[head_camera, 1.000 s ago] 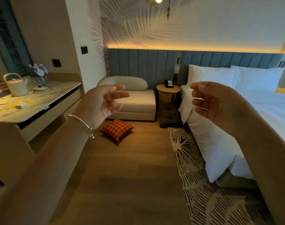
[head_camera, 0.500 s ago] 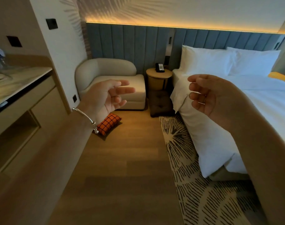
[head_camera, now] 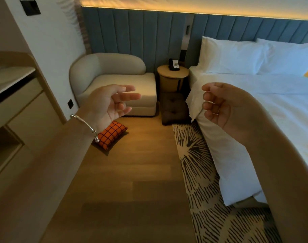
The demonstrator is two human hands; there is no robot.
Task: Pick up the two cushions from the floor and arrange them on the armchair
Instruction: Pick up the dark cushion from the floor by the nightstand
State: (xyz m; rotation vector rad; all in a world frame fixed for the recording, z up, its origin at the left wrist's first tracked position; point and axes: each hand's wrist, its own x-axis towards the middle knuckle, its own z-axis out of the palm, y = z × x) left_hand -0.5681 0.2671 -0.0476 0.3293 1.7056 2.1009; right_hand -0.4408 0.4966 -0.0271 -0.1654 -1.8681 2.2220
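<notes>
The orange cushion (head_camera: 112, 134) is laid on bare wooden floor (head_camera: 132, 181) just before the armchair (head_camera: 114, 81), long axis slanted toward its seat; a dark cushion (head_camera: 174, 109) is seen right of the armchair. Left hand (head_camera: 107, 104) and right hand (head_camera: 223, 106) are held open, nothing gripped

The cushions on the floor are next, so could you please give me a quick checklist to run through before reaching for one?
1. Left hand empty and open: ok.
2. Right hand empty, fingers loosely curled: ok.
3. Orange checked cushion located on the wood floor in front of the armchair: ok, though the left wrist covers part of it.
4. Dark tufted cushion located on the floor below the round side table: ok.
5. Armchair seat free to take both cushions: ok.
6. Hands within reach of either cushion: not ok, both are raised well short of them.
</notes>
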